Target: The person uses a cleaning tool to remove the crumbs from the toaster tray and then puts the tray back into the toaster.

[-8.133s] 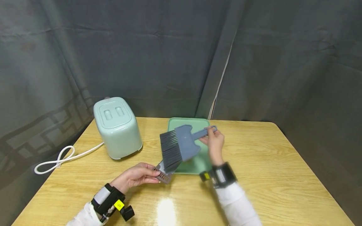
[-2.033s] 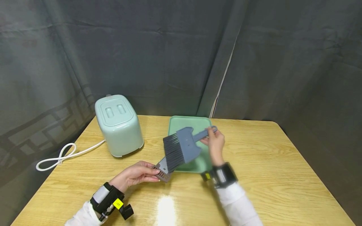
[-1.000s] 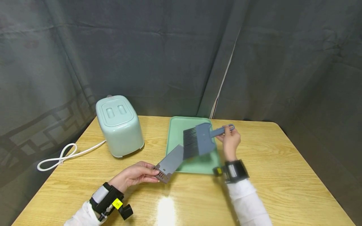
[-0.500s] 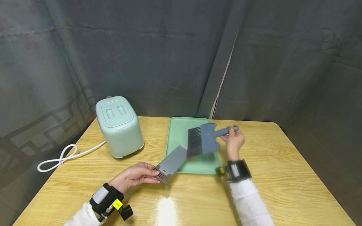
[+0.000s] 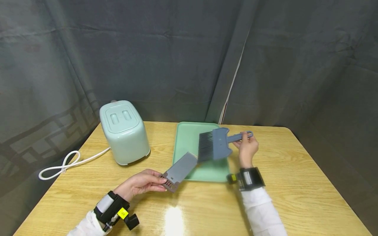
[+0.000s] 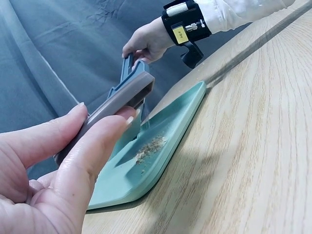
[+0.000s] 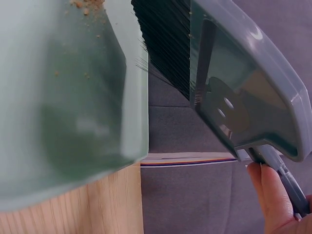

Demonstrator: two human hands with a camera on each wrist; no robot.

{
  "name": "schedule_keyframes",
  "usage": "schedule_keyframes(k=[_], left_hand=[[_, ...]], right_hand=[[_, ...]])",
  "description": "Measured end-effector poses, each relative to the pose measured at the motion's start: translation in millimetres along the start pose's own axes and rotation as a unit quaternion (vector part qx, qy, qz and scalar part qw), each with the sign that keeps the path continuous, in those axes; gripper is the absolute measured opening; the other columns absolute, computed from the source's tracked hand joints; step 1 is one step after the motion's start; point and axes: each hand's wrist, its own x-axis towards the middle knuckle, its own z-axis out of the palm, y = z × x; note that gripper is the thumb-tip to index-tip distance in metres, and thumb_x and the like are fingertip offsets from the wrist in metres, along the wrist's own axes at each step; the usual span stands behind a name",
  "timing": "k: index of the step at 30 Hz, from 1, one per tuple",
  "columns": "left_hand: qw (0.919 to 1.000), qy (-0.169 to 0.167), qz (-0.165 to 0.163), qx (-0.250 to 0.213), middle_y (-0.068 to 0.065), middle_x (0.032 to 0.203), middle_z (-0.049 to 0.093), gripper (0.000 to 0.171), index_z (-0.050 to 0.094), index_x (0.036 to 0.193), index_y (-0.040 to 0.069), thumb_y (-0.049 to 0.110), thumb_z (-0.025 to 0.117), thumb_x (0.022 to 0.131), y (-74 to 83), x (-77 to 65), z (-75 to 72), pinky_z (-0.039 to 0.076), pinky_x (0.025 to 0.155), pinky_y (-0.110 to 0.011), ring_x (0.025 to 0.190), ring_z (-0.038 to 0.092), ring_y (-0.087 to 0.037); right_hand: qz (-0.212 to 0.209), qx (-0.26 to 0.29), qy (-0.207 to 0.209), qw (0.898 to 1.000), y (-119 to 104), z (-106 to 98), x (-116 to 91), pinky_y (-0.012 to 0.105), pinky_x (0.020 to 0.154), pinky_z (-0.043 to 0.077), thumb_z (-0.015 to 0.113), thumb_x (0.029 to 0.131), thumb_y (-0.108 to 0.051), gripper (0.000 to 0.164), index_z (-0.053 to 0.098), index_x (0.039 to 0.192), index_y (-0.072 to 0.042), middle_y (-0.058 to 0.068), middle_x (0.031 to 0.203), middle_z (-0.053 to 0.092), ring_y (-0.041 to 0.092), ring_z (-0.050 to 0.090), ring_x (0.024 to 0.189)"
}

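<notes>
My left hand (image 5: 143, 183) pinches the slotted brownish end of a flat grey crumb tray (image 5: 181, 167) between thumb and fingers. Its metal plate slants over the front of a green tray (image 5: 189, 131). The handle of a blue-grey hand brush (image 5: 220, 144) is gripped by my right hand (image 5: 248, 149) near its looped end. The brush's dark bristles point left, close beside the crumb tray's far corner. In the left wrist view, a small heap of brown crumbs (image 6: 150, 148) lies in the green tray. A few loose crumbs (image 7: 87, 6) show under the bristles in the right wrist view.
A mint-green toaster (image 5: 127, 141) with its lid on stands at the back left of the wooden table (image 5: 289, 183). Its white cord (image 5: 88, 159) trails left in a loop. A grey curtain (image 5: 165, 65) hangs behind the table.
The brush, earlier lying across the crumb tray's plate, has moved right with my right hand, uncovering the plate. My left hand and the crumb tray have stayed nearly still.
</notes>
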Motion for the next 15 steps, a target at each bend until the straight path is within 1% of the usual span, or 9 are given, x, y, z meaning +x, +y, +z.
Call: schedule_keyframes(k=[7, 11, 15], left_hand=[[1.0000, 0.002, 0.000, -0.003, -0.016, 0.100, 0.075, 0.021, 0.065, 0.117, -0.015, -0.005, 0.059, 0.099, -0.2, -0.6, -1.3, 0.062, 0.087, -0.026, 0.088, 0.075, -0.018], [1.0000, 0.000, 0.000, -0.005, -0.015, 0.100, 0.075, 0.019, 0.066, 0.115, -0.013, -0.004, 0.061, 0.098, -0.6, -0.4, -2.0, 0.062, 0.088, -0.026, 0.089, 0.075, -0.017], [1.0000, -0.001, 0.005, -0.005, -0.016, 0.101, 0.075, 0.020, 0.066, 0.114, -0.014, -0.004, 0.061, 0.098, -0.8, -0.6, -3.4, 0.062, 0.088, -0.026, 0.090, 0.075, -0.017]], right_hand=[[0.003, -0.002, 0.006, 1.000, 0.4, -3.2, 2.1, 0.016, 0.057, 0.062, 0.047, 0.107, -0.008, 0.026, 0.057, 0.113, 0.016, -0.002, 0.069, 0.060, 0.001, 0.064, 0.052], [0.003, -0.004, 0.012, 1.000, 0.7, -5.5, 4.3, 0.016, 0.058, 0.062, 0.047, 0.107, -0.008, 0.025, 0.057, 0.112, 0.015, -0.004, 0.067, 0.060, 0.001, 0.064, 0.051], [0.001, 0.000, 0.017, 1.000, 0.3, -7.8, 6.1, 0.016, 0.058, 0.062, 0.047, 0.107, -0.008, 0.024, 0.058, 0.109, 0.013, -0.004, 0.066, 0.060, 0.001, 0.065, 0.051]])
